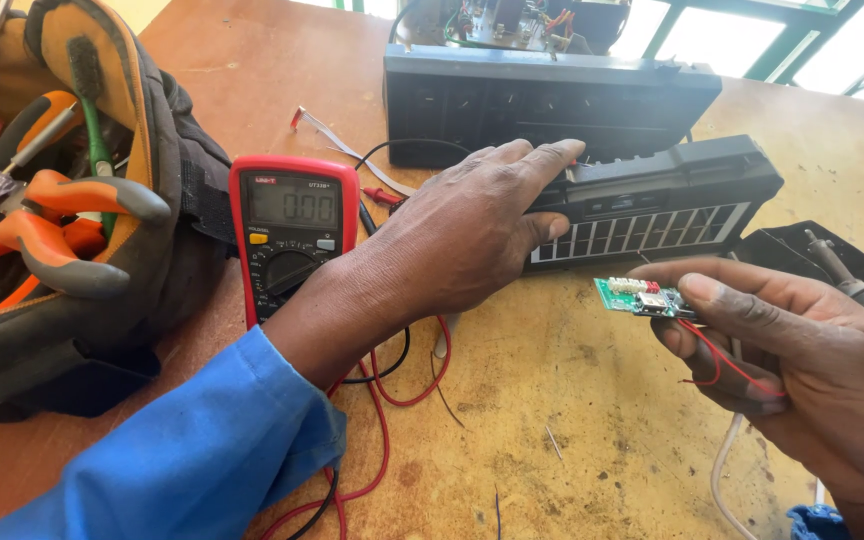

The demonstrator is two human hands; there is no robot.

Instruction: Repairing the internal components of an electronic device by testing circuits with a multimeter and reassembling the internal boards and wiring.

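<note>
A small green circuit board [640,297] is pinched by its right end between thumb and fingertips of the right hand [802,370], held in the air just above the tabletop [572,420] near its right edge. Thin red wires [722,360] trail from the board across the palm. The board looks very light and stiff, but probably fragile: bare solder joints, a small socket and fine leads that could tear off, so the bare edges seem the safest place to take it, away from the wires and parts.

Just behind the board lies a black plastic casing with a gridded face [652,215]. The left hand [472,230] lies flat over its left end, fingers stretched out and close together, pressing down rather than gripping. A larger black housing [552,100] sits behind that, toward the far edge.

Left of the left hand, a red multimeter [292,235] lies face up, its red and black leads [382,420] looping under the blue sleeve [192,460] toward the near edge. At the left edge, an open tool bag [142,270] holds orange-handled pliers [62,230] and screwdrivers.
</note>
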